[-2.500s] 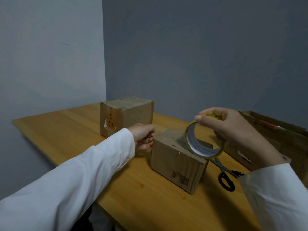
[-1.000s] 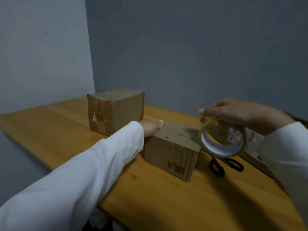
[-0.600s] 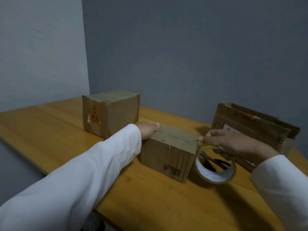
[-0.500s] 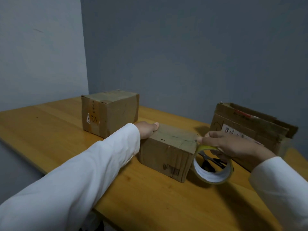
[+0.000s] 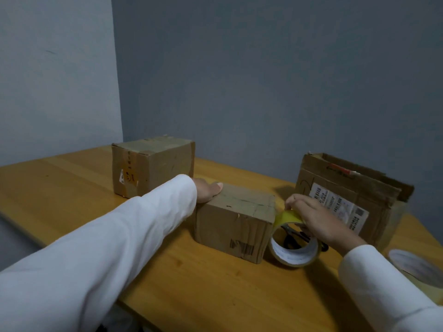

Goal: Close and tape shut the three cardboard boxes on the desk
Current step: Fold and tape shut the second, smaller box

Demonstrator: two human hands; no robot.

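The small cardboard box [image 5: 236,221] sat on the bench [image 5: 72,188] between both hands, flaps down. The left hand [image 5: 207,189] rested on its top far-left edge, fingers hidden behind the box, so its grip could not be told. The right hand [image 5: 316,218] pinched the tape roll [image 5: 293,248] just right of the box, a yellowish strip [image 5: 286,216] stretched towards the top edge. The box looked light and stiff, likely to slide unless pinned from above; the tape probably clings and twists, best held by the roll's rim. Scissors [image 5: 294,237] lay behind the roll. Beyond the left hand stood a taped box [image 5: 153,164]; beyond the right hand, an open labelled box [image 5: 347,200]. A second roll [image 5: 417,267] lay near the right sleeve.
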